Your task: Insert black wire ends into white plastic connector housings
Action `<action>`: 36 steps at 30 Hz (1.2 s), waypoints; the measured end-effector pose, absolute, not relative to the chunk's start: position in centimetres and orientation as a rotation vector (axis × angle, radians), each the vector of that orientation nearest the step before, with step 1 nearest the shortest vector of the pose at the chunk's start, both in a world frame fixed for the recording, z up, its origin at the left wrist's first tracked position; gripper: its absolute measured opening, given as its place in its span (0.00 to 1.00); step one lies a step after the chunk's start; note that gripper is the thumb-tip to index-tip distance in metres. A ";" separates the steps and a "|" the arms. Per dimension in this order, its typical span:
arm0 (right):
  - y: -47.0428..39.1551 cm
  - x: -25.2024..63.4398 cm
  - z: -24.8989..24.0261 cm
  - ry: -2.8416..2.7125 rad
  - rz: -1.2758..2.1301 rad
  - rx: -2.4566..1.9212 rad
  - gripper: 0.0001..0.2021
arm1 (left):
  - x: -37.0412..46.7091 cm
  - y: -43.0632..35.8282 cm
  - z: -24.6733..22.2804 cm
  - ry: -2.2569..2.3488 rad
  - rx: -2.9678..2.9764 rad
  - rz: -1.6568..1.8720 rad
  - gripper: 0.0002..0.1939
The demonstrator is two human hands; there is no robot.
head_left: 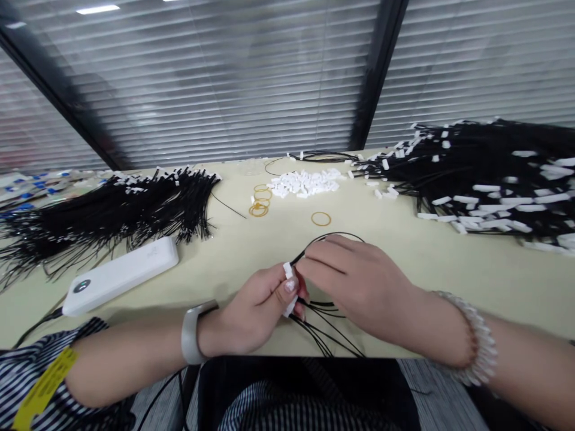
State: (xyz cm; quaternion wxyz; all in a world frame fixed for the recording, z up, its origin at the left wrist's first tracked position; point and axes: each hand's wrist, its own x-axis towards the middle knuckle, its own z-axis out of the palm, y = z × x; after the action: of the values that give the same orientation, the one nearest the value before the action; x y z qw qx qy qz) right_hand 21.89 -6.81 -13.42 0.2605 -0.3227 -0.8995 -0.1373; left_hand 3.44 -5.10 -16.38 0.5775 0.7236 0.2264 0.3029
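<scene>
My left hand is closed in a pinch around a white plastic connector near the table's front edge. Several thin black wires run from it down and to the right, beneath my other hand. My right hand meets it from the right, fingers pressed together on a black wire that enters the connector's upper end. That wire arcs back over my knuckles. My right fingertips are partly hidden, and I cannot tell whether the wire is fully seated in the connector.
Loose white connectors lie in a pile behind my hands, beside yellow rubber bands. Black wire bundles spread at left, behind a white power bank. A larger heap of wires with white ends covers the right. Window blinds stand behind.
</scene>
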 end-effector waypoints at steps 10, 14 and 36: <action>-6.6 21.9 -12.7 -2.267 0.108 -0.928 0.09 | 3.1 -5.2 -16.4 0.550 1.808 0.680 0.16; -6.7 21.6 -12.1 -2.191 0.266 -1.023 0.09 | 3.1 -5.2 -16.3 0.518 1.865 0.666 0.15; -6.0 20.7 -13.4 -1.812 0.786 -1.290 0.11 | 3.2 -5.2 -16.7 0.462 1.632 0.627 0.15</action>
State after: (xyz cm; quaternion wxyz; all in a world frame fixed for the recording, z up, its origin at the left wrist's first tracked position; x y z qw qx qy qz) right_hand 20.72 -6.04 -13.42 0.3814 -0.5057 -0.7099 0.3080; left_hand 3.24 -5.23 -16.71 0.6183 0.7093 0.2009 0.2724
